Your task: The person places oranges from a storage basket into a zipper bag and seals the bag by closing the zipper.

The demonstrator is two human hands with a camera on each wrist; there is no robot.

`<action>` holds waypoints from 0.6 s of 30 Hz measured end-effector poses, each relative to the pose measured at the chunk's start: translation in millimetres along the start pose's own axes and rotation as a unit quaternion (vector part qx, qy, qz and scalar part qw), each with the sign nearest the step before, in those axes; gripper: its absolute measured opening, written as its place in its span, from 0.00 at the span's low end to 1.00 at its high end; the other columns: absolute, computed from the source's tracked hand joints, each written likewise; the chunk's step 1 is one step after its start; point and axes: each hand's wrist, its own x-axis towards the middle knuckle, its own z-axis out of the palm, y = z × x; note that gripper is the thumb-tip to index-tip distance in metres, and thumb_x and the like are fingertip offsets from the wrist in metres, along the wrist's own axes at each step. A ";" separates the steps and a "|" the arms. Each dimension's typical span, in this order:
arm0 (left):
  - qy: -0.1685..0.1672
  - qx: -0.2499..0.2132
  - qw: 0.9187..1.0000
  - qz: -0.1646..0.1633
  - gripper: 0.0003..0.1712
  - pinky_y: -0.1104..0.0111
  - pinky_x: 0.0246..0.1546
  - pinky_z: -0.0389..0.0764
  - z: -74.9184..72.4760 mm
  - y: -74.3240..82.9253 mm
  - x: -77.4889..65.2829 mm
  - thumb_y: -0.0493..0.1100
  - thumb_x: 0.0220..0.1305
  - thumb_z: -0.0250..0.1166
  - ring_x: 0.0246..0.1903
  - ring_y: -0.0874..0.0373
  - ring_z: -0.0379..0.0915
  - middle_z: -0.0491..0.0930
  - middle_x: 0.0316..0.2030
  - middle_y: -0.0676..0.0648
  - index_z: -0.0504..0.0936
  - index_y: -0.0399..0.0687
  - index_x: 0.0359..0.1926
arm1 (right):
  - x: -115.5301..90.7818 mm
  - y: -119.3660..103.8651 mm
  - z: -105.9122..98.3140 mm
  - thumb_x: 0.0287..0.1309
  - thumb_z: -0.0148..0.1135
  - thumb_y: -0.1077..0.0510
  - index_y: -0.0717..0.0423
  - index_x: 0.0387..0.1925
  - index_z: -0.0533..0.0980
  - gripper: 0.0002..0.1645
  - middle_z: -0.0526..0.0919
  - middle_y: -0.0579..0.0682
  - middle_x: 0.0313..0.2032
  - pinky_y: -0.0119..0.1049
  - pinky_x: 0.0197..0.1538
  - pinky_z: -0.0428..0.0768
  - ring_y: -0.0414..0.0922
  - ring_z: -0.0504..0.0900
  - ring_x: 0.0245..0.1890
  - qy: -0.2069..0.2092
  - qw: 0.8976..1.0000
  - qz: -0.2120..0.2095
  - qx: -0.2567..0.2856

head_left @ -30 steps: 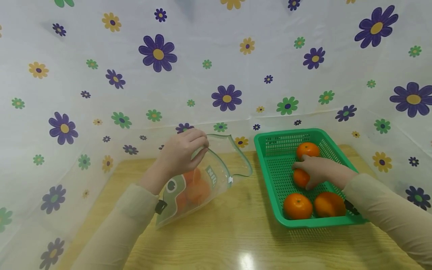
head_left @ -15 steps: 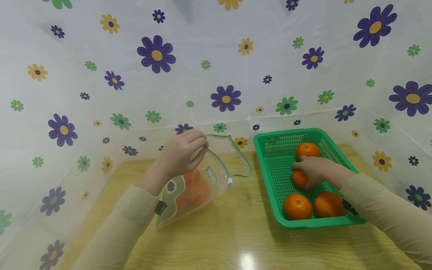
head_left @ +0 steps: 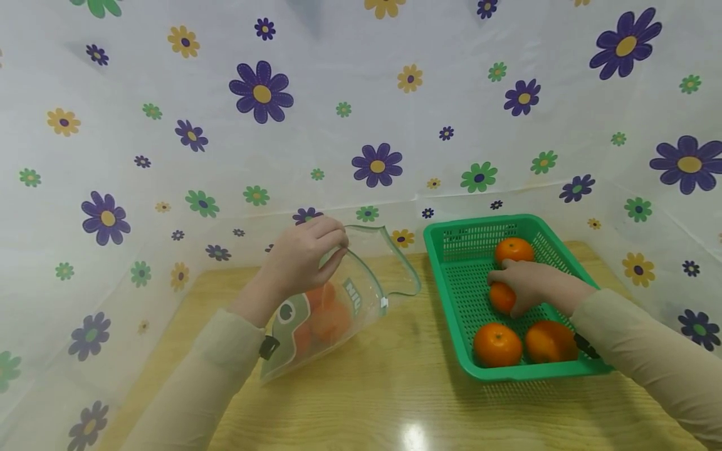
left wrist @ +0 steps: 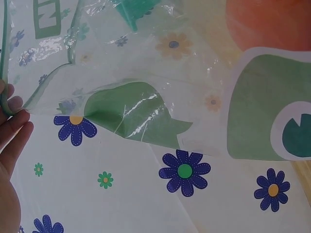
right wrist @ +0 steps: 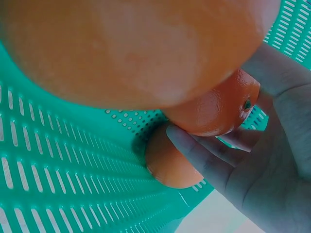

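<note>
My left hand (head_left: 304, 254) pinches the rim of a clear zip bag (head_left: 369, 308) near its mouth, which gapes toward the right. In the left wrist view, green printed shapes (left wrist: 138, 111) show on the bag's film. Several orange fruits (head_left: 329, 319) lie inside, seen through the plastic. My right hand (head_left: 527, 285) reaches into a green plastic basket (head_left: 445, 300) and grips a mandarin orange (head_left: 501, 297), partly covered by the fingers. The right wrist view shows this mandarin orange (right wrist: 214, 109) between thumb and fingers.
Another mandarin orange (head_left: 514, 250) sits behind my right hand in the basket. Two more, a left one (head_left: 497, 344) and a right one (head_left: 549, 341), rest at its near end. The wooden table (head_left: 338, 407) meets a flower-printed sheet (head_left: 316, 138) at the back and sides.
</note>
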 end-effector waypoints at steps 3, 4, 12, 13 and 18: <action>-0.002 0.000 1.000 0.000 0.04 0.64 0.39 0.90 0.2 0.5 -0.1 0.33 0.60 0.72 0.38 0.51 0.83 0.85 0.35 0.45 0.84 0.42 0.35 | -0.3 0.5 -0.1 0.44 0.84 0.57 0.55 0.63 0.77 0.42 0.78 0.65 0.53 0.50 0.45 0.87 0.50 0.79 0.38 -0.002 1.000 -0.003 0.000; -0.003 0.000 1.000 -0.001 0.04 0.64 0.40 0.90 0.2 0.7 -0.1 0.33 0.60 0.72 0.38 0.51 0.83 0.85 0.36 0.46 0.84 0.42 0.35 | -0.2 0.8 0.0 0.44 0.85 0.57 0.55 0.63 0.78 0.41 0.78 0.65 0.53 0.50 0.45 0.87 0.50 0.79 0.38 -0.002 1.000 -0.005 -0.001; -0.003 0.001 1.000 -0.004 0.05 0.64 0.39 0.89 1.0 0.9 -0.8 0.32 0.59 0.72 0.37 0.52 0.83 0.85 0.36 0.46 0.84 0.42 0.35 | 0.2 3.1 -0.5 0.42 0.85 0.57 0.55 0.61 0.78 0.41 0.78 0.65 0.53 0.49 0.44 0.87 0.49 0.80 0.39 0.004 1.000 -0.016 -0.004; -0.003 0.001 1.000 -0.004 0.05 0.64 0.39 0.89 0.9 0.9 -0.6 0.32 0.59 0.72 0.37 0.52 0.83 0.85 0.36 0.46 0.84 0.42 0.35 | 0.3 3.3 -0.7 0.42 0.85 0.58 0.55 0.61 0.78 0.41 0.78 0.65 0.53 0.49 0.43 0.87 0.49 0.80 0.39 0.007 1.000 -0.017 -0.004; 0.000 0.001 1.000 -0.001 0.05 0.64 0.39 0.89 0.5 0.5 0.2 0.32 0.59 0.72 0.37 0.52 0.83 0.85 0.36 0.46 0.84 0.42 0.35 | 1.3 3.1 -1.3 0.40 0.86 0.57 0.52 0.59 0.77 0.41 0.76 0.66 0.54 0.49 0.42 0.86 0.52 0.80 0.41 0.033 0.999 -0.025 -0.012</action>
